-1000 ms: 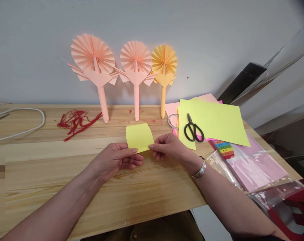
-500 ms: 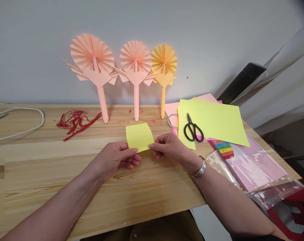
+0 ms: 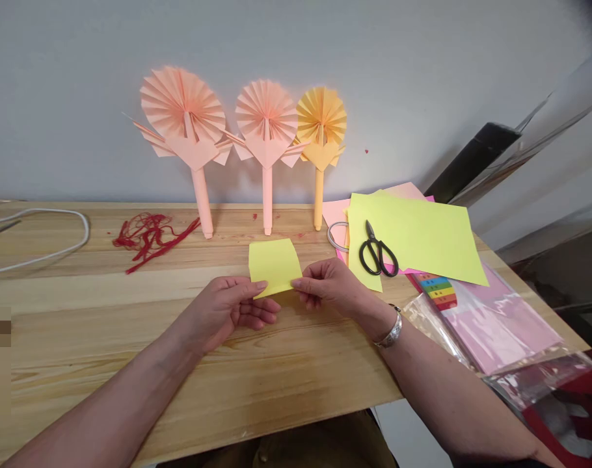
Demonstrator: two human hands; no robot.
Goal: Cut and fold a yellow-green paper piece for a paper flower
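Between my two hands is a small yellow piece of paper (image 3: 275, 261), its near edge slightly curled or folded. My left hand (image 3: 235, 305) pinches the near left corner, thumb on top and the other fingers curled beneath. At the near right corner, my right hand (image 3: 324, 286) holds the paper between thumb and fingers; a silver bracelet is on that wrist. To the right, black-handled scissors (image 3: 378, 252) lie on a large yellow sheet (image 3: 423, 231). Beyond the paper, three pleated paper fans on rolled handles lean on the wall: a large pink fan (image 3: 183, 107), a smaller pink fan (image 3: 267, 110) and an orange fan (image 3: 321, 114).
Red thread (image 3: 152, 237) lies tangled at the back left, near a looped white cable (image 3: 84, 227). Pink sheets lie under the yellow one. Plastic-wrapped pink paper (image 3: 505, 318) rests at the right edge of the wooden table (image 3: 300, 370).
Both hands keep hold of the small yellow paper, nearly still. My left thumb has shifted slightly along its near edge. The whole view has moved a little.
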